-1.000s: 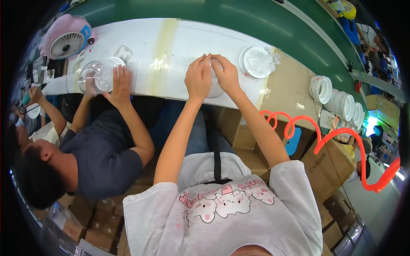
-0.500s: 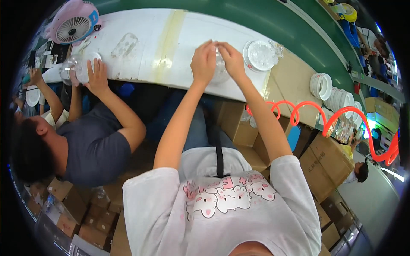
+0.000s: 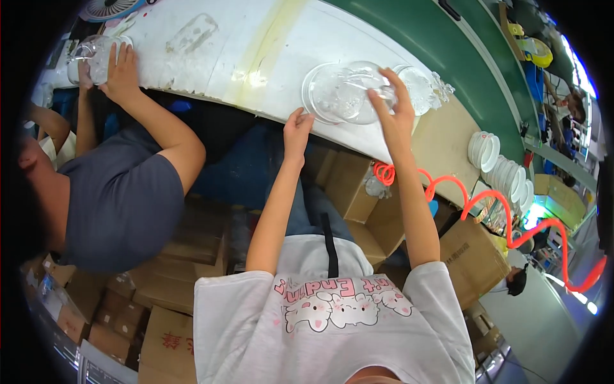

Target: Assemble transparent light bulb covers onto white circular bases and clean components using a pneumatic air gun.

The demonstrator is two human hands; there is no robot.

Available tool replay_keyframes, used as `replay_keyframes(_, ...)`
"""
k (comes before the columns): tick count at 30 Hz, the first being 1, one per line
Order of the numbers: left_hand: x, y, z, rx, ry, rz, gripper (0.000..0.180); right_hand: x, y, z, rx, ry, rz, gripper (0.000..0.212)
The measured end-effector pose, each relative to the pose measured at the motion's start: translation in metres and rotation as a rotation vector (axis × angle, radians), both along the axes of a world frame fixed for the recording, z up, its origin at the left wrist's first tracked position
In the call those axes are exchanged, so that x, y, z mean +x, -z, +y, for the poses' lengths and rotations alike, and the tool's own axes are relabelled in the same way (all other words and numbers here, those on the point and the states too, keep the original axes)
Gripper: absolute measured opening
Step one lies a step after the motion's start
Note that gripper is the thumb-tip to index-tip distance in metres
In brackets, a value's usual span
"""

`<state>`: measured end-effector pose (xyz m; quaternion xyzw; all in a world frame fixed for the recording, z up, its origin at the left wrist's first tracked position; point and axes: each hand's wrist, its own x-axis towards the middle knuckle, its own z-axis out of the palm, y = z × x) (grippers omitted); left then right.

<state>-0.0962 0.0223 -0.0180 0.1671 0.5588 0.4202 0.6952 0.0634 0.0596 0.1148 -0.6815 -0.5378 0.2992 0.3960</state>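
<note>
A clear plastic dome [image 3: 359, 86] lies tilted on its side over the white tabletop, its wide round rim to the left. My right hand [image 3: 398, 118] curves round the dome's right end, thumb and fingers on its wall. Just off the rim's near left edge is my left hand [image 3: 297, 136], its fingers loosely bent and apart, holding nothing that I can see. Right behind my right hand sits a round white-rimmed piece [image 3: 416, 86] with clear plastic on it.
To my left, a co-worker's hand [image 3: 121, 77] rests on another clear container [image 3: 96, 57]. Stacked white rings [image 3: 505, 173] stand on the bench at right. A coiled red hose [image 3: 464, 189] crosses the right side. An open cardboard box [image 3: 358, 192] is below the table edge.
My hands, formerly close together over the clear dome, have parted. The right hand moved right with the dome, which now lies tilted; the left drew back toward me. The view has shifted.
</note>
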Motion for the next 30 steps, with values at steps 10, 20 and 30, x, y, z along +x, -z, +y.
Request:
replay_keyframes(10,0.008,0.006,0.008,0.039,-0.01,0.135,0.049,0.003,-0.002,0.005,-0.111,0.049,0.04,0.043)
replay_keyframes(20,0.003,0.01,0.007,0.133,0.043,0.326,0.04,-0.013,-0.005,0.009,-0.116,-0.012,-0.151,0.039)
replay_keyframes(30,0.001,0.003,0.01,0.283,0.096,0.471,0.046,-0.012,0.001,0.008,-0.04,-0.105,-0.214,0.038)
